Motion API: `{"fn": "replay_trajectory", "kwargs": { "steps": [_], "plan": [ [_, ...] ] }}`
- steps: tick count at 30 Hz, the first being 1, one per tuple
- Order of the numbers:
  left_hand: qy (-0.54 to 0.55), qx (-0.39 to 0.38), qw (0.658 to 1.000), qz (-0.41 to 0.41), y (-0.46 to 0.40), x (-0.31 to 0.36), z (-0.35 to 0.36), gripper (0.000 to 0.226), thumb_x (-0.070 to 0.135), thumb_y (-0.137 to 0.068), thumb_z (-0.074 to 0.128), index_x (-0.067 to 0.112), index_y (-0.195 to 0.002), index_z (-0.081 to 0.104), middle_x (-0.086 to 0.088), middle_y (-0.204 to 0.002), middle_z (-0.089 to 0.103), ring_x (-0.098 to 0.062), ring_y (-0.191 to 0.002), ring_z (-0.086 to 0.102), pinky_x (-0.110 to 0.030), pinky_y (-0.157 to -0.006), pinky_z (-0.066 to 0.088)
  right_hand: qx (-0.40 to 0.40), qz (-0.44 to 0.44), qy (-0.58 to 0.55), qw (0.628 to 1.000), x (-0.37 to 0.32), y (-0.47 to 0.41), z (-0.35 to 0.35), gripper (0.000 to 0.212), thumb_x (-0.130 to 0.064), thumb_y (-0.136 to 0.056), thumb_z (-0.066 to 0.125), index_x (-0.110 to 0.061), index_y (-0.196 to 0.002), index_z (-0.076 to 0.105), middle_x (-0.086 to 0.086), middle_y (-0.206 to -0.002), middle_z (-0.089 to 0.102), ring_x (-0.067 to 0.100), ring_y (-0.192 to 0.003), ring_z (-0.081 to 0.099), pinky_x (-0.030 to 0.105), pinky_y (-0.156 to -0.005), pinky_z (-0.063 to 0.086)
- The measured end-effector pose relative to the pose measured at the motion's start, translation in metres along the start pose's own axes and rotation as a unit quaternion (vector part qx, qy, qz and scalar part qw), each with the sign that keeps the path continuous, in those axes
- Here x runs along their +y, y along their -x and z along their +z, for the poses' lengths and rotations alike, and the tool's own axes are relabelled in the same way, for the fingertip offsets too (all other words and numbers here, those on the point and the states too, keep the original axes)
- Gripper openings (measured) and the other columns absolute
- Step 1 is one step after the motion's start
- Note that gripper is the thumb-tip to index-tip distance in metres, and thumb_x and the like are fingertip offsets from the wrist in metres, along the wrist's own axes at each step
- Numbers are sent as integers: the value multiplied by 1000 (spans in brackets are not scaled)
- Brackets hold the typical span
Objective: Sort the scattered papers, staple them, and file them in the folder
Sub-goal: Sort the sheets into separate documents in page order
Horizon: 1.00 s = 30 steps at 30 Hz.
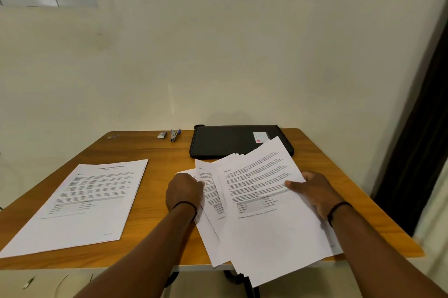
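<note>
Left hand [185,189]: curled, pinching fanned papers [254,200] at left edge.
Right hand [315,192]: gripping same fan, thumb on top.
Folder [232,141]: black, closed, behind papers.
Stapler [174,134]: far edge of table [150,212].

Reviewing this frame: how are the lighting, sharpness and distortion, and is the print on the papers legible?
Head view: dim, even, warm light with no glare; a soft shadow on the wall above the black folder. Wide-angle bending shows at the table edges. Print on the fanned papers and the left stack is too soft to read. The left hand and right hand look reasonably sharp.
</note>
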<state>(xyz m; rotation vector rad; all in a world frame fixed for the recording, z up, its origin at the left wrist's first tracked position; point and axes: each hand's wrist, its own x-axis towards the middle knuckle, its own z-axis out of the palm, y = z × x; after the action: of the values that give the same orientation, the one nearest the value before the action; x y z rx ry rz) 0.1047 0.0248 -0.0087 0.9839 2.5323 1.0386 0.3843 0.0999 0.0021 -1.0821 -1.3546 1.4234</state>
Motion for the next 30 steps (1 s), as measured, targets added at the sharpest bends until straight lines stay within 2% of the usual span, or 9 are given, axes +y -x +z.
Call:
{"fn": "replay_trajectory", "kwargs": {
  "steps": [4, 9, 12, 15, 18, 22, 26, 28, 30],
  "plan": [
    [7, 53, 996, 68, 4, -1, 2, 28, 31, -101, 52, 15, -86, 70, -4, -86, 71, -17, -71, 65, -25, -61, 50, -11, -24, -15, 1000, -3, 0, 5, 13, 5, -87, 68, -2, -97, 69, 9, -94, 76, 19, -76, 75, 23, -59, 58],
    [165, 65, 978, 105, 8, 2, -7, 29, 32, -97, 62, 14, -74, 65, 2, -76, 68, -15, -66, 65, -24, -58, 50, -20, -40, -67, 997, -7, 0, 14, 24, 0, -86, 70, 1, -109, 67, 13, -102, 75, 27, -90, 74, 29, -66, 60],
    [377, -11, 924, 58, 2, 5, -19, 22, 24, -94, 66, 3, -86, 68, -6, -86, 73, -30, -79, 70, -37, -68, 58, -29, -49, -89, 994, -8, -3, 17, 31, -4, -86, 71, 0, -116, 66, 16, -111, 73, 34, -101, 71, 42, -84, 60],
    [516, -125, 847, 33, 8, 7, -37, 16, 20, -99, 58, 13, -110, 68, -8, -104, 75, -34, -93, 72, -52, -84, 58, -44, -54, -90, 993, -12, -4, 25, 35, -6, -86, 71, 0, -120, 65, 18, -115, 71, 36, -105, 69, 50, -95, 53],
    [542, -193, 815, 69, 14, 9, -51, 24, 24, -98, 58, 14, -118, 66, -12, -109, 74, -36, -97, 71, -52, -84, 58, -65, -69, -100, 990, -16, -2, 36, 34, -3, -87, 68, 0, -121, 64, 19, -117, 70, 33, -104, 70, 43, -90, 58],
    [532, -204, 816, 94, 16, 11, -62, 24, 21, -100, 53, 13, -120, 65, -15, -112, 72, -38, -102, 69, -51, -84, 59, -110, -95, -135, 980, -19, 0, 51, 35, 1, -91, 62, -1, -126, 60, 14, -120, 70, 29, -112, 67, 30, -85, 58],
    [567, -238, 785, 79, 17, 11, -68, 48, 46, -101, 42, 14, -131, 62, -18, -126, 66, -37, -112, 66, -55, -96, 53, -82, -108, -157, 978, -22, -5, 64, 56, -6, -70, 78, 2, -120, 55, 19, -117, 70, 37, -112, 65, 36, -83, 59],
    [583, -251, 768, 89, 18, 12, -70, 66, 63, -94, 38, 17, -137, 57, -16, -131, 64, -37, -118, 62, -58, -101, 48, -59, -129, -138, 980, -26, -3, 71, 75, -11, -62, 89, 0, -125, 50, 19, -118, 69, 38, -112, 65, 45, -90, 56],
    [577, -244, 767, 139, 24, 17, -72, 66, 65, -92, 42, 20, -139, 55, -12, -132, 64, -33, -120, 62, -56, -101, 48, -57, -161, -133, 976, -33, 1, 75, 79, -18, -64, 91, -2, -130, 51, 17, -122, 68, 35, -114, 65, 50, -98, 51]
  ]
}}
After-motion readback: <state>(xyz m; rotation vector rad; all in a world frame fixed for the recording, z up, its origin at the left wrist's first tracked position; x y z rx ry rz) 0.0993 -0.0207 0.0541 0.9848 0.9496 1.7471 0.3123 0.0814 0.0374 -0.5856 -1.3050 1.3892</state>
